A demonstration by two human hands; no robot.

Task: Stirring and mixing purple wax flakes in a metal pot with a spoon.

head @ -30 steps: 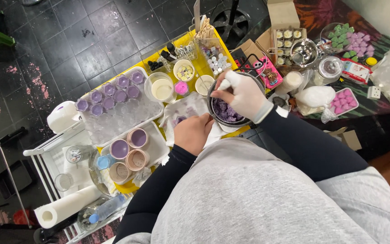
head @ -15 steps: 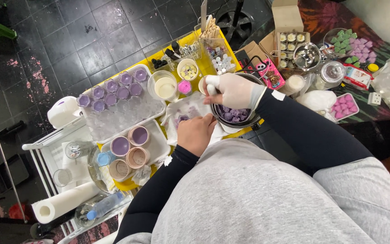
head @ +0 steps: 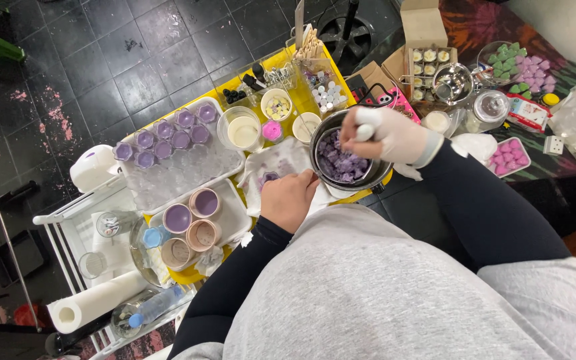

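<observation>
My bare left hand [head: 289, 199] grips the near rim of the metal pot [head: 348, 160], beside a crumpled tissue [head: 271, 167]. The pot looks rigid and weighty with purple wax chunks [head: 341, 163], brittle-looking; the rim suits holding. My gloved right hand [head: 387, 135] clasps a white stirrer [head: 364, 131] above it.

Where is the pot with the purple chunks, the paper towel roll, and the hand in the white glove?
metal pot [head: 321, 137]: head view, on its left rim.
paper towel roll [head: 95, 300]: head view, middle of the roll.
gloved right hand [head: 388, 133]: head view, back of the hand.
</observation>
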